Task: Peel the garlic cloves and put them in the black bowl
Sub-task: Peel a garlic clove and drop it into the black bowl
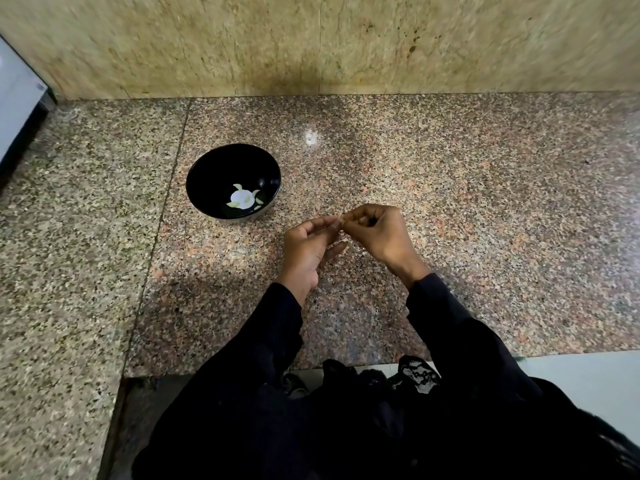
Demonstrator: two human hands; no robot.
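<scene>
Head view, frame centre: left hand (306, 249) & right hand (379, 233) meet, fingers (349, 216) pinching tiny garlic clove (341, 221), barely visible. Black bowl (232, 181) upper left on bench (450, 188), peeled cloves (244, 199) inside. Clove prob. light, slippery, skin papery; best pinched at tip.

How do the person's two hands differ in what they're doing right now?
The left hand shows its palm, with lower fingers relaxed; the right hand shows its back, fingers curled tight. The left hand sits nearer the black bowl. Both meet at the fingertips, pinching something small, too hidden to identify.
</scene>
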